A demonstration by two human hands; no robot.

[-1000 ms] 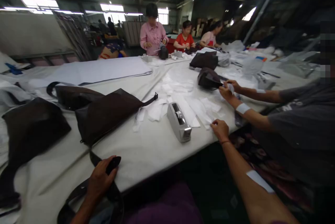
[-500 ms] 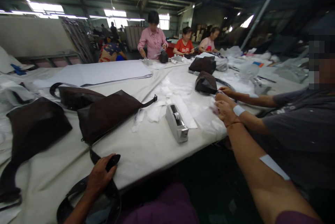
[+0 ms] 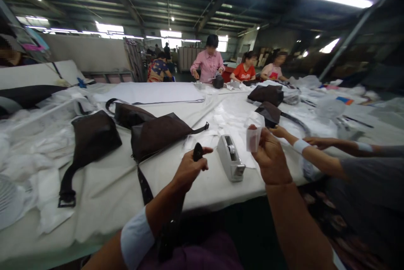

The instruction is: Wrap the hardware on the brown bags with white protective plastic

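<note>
My left hand (image 3: 187, 170) is wrapped round the black strap (image 3: 198, 152), whose pointed tip sticks up between the fingers. Below the hand, the strap hangs over the table's front edge. Raised to the right, my right hand (image 3: 269, 152) pinches a small translucent white sheet (image 3: 253, 138) between thumb and fingers. Between my hands stands a grey tape dispenser (image 3: 232, 165). Behind my left hand lies a dark brown bag (image 3: 160, 135) with a buckle at its right end. A second brown bag (image 3: 94, 135) lies at the left.
A co-worker's hands (image 3: 284, 133) reach in from the right beside a brown bag (image 3: 268, 113). Crumpled plastic (image 3: 25, 148) covers the left side. A white sheet stack (image 3: 154, 92) lies farther back. Several people are across the table.
My left hand has risen and moved right with the strap's tip. My right hand has drawn back from beside the co-worker's hands, holding the white sheet. The view has turned left.
</note>
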